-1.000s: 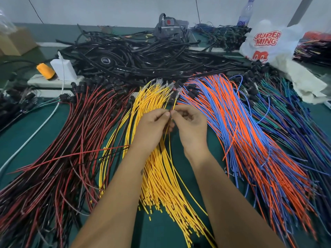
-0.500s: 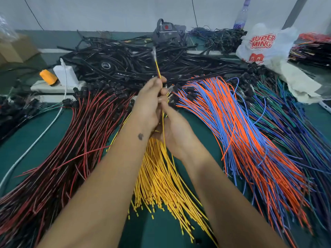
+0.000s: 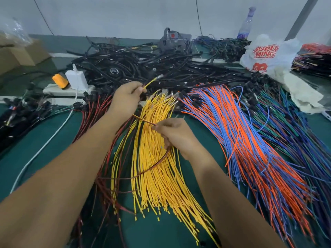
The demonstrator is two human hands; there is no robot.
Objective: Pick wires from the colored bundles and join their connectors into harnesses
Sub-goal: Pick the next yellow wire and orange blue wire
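Left hand point(image 3: 125, 99) pinches yellow wire point(image 3: 152, 81); its connector end points up-right.

Your yellow wires point(image 3: 157, 169) wear smooth, faintly glossy plastic insulation, and the one you pinch ends in a dull metal terminal point(image 3: 160, 76). The table point(image 3: 44, 163) is matt green. The bag point(image 3: 268, 54) is thin, crinkled white plastic; the box point(image 3: 19, 54) is matt cardboard.

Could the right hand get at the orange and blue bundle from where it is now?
Probably yes: the orange and blue bundle lies uncovered just beside the right hand, but that hand already grips a dark red wire.
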